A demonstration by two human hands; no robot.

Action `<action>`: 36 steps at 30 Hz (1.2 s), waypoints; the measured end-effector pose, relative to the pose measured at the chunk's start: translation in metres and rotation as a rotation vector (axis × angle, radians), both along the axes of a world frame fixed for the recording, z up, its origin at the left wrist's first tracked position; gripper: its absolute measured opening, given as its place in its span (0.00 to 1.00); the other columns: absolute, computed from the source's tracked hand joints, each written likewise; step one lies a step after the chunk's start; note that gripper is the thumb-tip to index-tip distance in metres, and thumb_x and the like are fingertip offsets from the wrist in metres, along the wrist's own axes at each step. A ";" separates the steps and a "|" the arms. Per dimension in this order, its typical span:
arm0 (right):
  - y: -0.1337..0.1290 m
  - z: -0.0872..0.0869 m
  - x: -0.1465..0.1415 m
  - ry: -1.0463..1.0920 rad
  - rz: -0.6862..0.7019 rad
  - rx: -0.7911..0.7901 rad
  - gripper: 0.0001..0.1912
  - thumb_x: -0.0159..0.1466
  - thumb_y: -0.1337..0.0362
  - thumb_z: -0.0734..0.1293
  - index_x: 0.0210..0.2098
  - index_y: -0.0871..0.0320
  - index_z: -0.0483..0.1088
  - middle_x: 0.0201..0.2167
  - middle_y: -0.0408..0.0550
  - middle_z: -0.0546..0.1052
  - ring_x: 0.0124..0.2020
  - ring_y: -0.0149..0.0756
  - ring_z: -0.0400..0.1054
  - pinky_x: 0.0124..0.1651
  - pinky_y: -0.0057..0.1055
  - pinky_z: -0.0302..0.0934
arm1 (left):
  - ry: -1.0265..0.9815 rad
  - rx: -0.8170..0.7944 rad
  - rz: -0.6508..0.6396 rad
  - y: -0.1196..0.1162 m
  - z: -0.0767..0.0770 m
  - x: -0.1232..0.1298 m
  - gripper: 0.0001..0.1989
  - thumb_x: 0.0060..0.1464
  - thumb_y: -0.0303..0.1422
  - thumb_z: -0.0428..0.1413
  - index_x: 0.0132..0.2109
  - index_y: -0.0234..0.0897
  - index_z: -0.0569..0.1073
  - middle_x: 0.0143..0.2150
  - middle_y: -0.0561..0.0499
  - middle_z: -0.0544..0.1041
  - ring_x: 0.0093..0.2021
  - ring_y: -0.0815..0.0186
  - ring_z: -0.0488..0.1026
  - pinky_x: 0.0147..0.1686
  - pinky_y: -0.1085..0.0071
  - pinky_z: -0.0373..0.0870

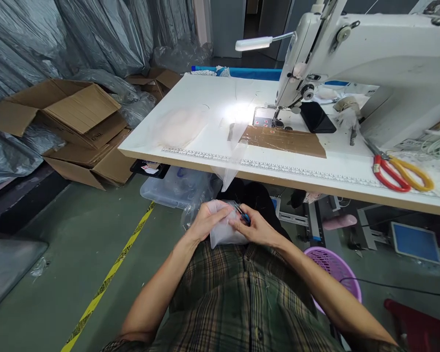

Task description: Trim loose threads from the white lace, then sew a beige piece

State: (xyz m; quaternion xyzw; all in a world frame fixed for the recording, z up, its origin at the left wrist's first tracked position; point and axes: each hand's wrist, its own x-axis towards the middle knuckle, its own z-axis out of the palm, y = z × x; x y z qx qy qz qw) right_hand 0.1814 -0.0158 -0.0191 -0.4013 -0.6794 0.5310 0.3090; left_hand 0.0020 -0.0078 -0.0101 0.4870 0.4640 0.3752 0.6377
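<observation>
Over my lap, below the table's front edge, a piece of sheer white fabric (225,233) is bunched between both hands. My left hand (209,220) is closed on its left side, thumb on top. My right hand (254,226) grips small blue thread snips (243,215), whose dark blades point up and left toward the fabric, and its fingertips also touch the fabric. Another sheer strip (232,164) hangs over the table edge above my hands. A pale sheer piece (179,126) lies on the table's left part.
The white sewing table (205,93) carries a sewing machine (297,63), a brown plate (286,141), a black phone (317,117) and red-and-yellow-handled scissors (399,172). Cardboard boxes (84,112) stand left. Below are a clear plastic bin (168,188) and a purple basket (333,266).
</observation>
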 end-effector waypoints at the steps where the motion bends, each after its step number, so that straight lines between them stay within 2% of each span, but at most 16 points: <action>1: -0.003 -0.004 0.005 -0.036 0.020 -0.010 0.17 0.63 0.49 0.64 0.30 0.56 0.58 0.23 0.38 0.62 0.24 0.28 0.55 0.27 0.25 0.53 | 0.084 0.057 -0.021 0.000 -0.007 0.002 0.16 0.52 0.44 0.59 0.37 0.33 0.75 0.33 0.47 0.78 0.34 0.62 0.74 0.36 0.67 0.71; 4: -0.010 -0.015 0.022 -0.243 0.043 0.014 0.14 0.63 0.53 0.64 0.32 0.56 0.60 0.21 0.37 0.64 0.21 0.28 0.55 0.25 0.25 0.50 | 0.433 0.317 -0.059 0.003 -0.027 0.003 0.16 0.51 0.42 0.59 0.43 0.36 0.75 0.42 0.46 0.76 0.46 0.56 0.73 0.49 0.59 0.68; 7: -0.010 -0.020 0.039 -0.499 -0.065 0.142 0.11 0.62 0.55 0.64 0.35 0.56 0.63 0.22 0.39 0.67 0.21 0.30 0.59 0.26 0.27 0.49 | 0.644 0.507 0.032 0.009 -0.034 -0.001 0.26 0.46 0.41 0.63 0.53 0.39 0.70 0.54 0.44 0.70 0.57 0.53 0.65 0.56 0.55 0.61; 10: -0.004 -0.010 0.046 -0.518 -0.150 0.230 0.09 0.64 0.56 0.62 0.35 0.56 0.65 0.26 0.42 0.71 0.23 0.32 0.62 0.27 0.28 0.51 | 0.642 0.569 0.179 0.019 -0.022 -0.007 0.25 0.49 0.42 0.62 0.53 0.39 0.69 0.51 0.45 0.70 0.51 0.57 0.69 0.50 0.61 0.66; 12: 0.002 0.004 0.042 -0.429 -0.177 0.269 0.10 0.65 0.57 0.60 0.35 0.56 0.66 0.26 0.42 0.71 0.23 0.31 0.62 0.27 0.28 0.53 | 0.609 0.607 0.247 0.025 -0.006 -0.007 0.19 0.51 0.42 0.60 0.48 0.38 0.71 0.43 0.48 0.73 0.43 0.61 0.72 0.44 0.65 0.67; 14: 0.007 0.020 0.033 -0.322 -0.204 0.314 0.10 0.65 0.57 0.59 0.35 0.56 0.66 0.25 0.43 0.71 0.23 0.31 0.61 0.28 0.27 0.54 | 0.611 0.667 0.247 0.026 0.009 -0.005 0.11 0.55 0.40 0.57 0.40 0.38 0.73 0.35 0.50 0.74 0.36 0.64 0.72 0.39 0.68 0.66; 16: 0.010 0.032 0.022 -0.235 -0.239 0.362 0.10 0.65 0.57 0.59 0.34 0.57 0.66 0.26 0.44 0.71 0.24 0.31 0.62 0.28 0.27 0.56 | 0.663 0.767 0.173 0.020 0.018 0.002 0.10 0.59 0.38 0.54 0.32 0.38 0.73 0.29 0.51 0.73 0.32 0.65 0.70 0.37 0.68 0.65; 18: 0.011 0.038 0.011 -0.220 -0.308 0.403 0.11 0.64 0.55 0.61 0.34 0.56 0.66 0.26 0.44 0.71 0.24 0.30 0.61 0.28 0.27 0.56 | 0.738 0.900 0.033 0.008 0.020 0.010 0.12 0.60 0.35 0.51 0.30 0.38 0.73 0.27 0.50 0.72 0.30 0.64 0.69 0.36 0.66 0.63; 22: 0.009 0.034 -0.001 -0.359 -0.487 0.428 0.13 0.59 0.52 0.65 0.32 0.56 0.66 0.23 0.42 0.70 0.21 0.29 0.58 0.26 0.27 0.53 | 0.783 1.080 -0.287 -0.018 0.015 0.022 0.14 0.61 0.31 0.47 0.31 0.37 0.74 0.28 0.47 0.73 0.32 0.62 0.70 0.38 0.63 0.63; 24: 0.006 0.029 0.000 -0.369 -0.513 0.408 0.11 0.62 0.54 0.63 0.32 0.56 0.67 0.22 0.42 0.69 0.20 0.29 0.58 0.26 0.27 0.53 | 0.732 1.093 -0.358 -0.023 0.017 0.021 0.12 0.61 0.33 0.49 0.32 0.38 0.75 0.29 0.47 0.73 0.33 0.61 0.70 0.38 0.62 0.64; 26: 0.000 0.027 0.004 -0.288 -0.459 0.390 0.11 0.64 0.58 0.60 0.33 0.57 0.69 0.22 0.43 0.71 0.21 0.30 0.60 0.27 0.27 0.54 | 0.663 1.065 -0.276 -0.020 0.024 0.014 0.10 0.57 0.38 0.55 0.37 0.37 0.76 0.32 0.47 0.74 0.35 0.60 0.70 0.39 0.62 0.64; 28: -0.010 0.028 0.008 -0.153 -0.330 0.380 0.11 0.65 0.60 0.60 0.36 0.58 0.71 0.24 0.45 0.73 0.24 0.31 0.64 0.30 0.27 0.57 | 0.588 0.993 -0.089 -0.010 0.033 0.004 0.15 0.53 0.42 0.58 0.43 0.37 0.75 0.39 0.44 0.74 0.40 0.58 0.70 0.43 0.61 0.65; 30: -0.021 0.030 0.011 -0.044 -0.199 0.368 0.11 0.64 0.63 0.61 0.39 0.59 0.73 0.27 0.47 0.76 0.25 0.31 0.67 0.30 0.26 0.59 | 0.494 0.895 0.060 0.003 0.040 -0.004 0.19 0.54 0.45 0.56 0.47 0.37 0.74 0.45 0.43 0.72 0.46 0.56 0.69 0.47 0.61 0.65; 33: -0.035 0.033 0.011 0.005 -0.055 0.355 0.12 0.62 0.69 0.62 0.41 0.59 0.75 0.29 0.47 0.79 0.24 0.31 0.69 0.28 0.25 0.60 | 0.328 0.773 0.071 0.020 0.040 -0.008 0.20 0.57 0.47 0.52 0.47 0.37 0.75 0.49 0.42 0.71 0.51 0.55 0.68 0.53 0.60 0.63; 36: -0.043 0.035 0.011 0.001 0.079 0.363 0.16 0.59 0.72 0.62 0.43 0.56 0.76 0.31 0.47 0.81 0.26 0.33 0.72 0.30 0.26 0.62 | 0.189 0.689 -0.034 0.028 0.033 -0.002 0.22 0.56 0.49 0.52 0.47 0.36 0.75 0.52 0.42 0.70 0.54 0.53 0.66 0.56 0.59 0.59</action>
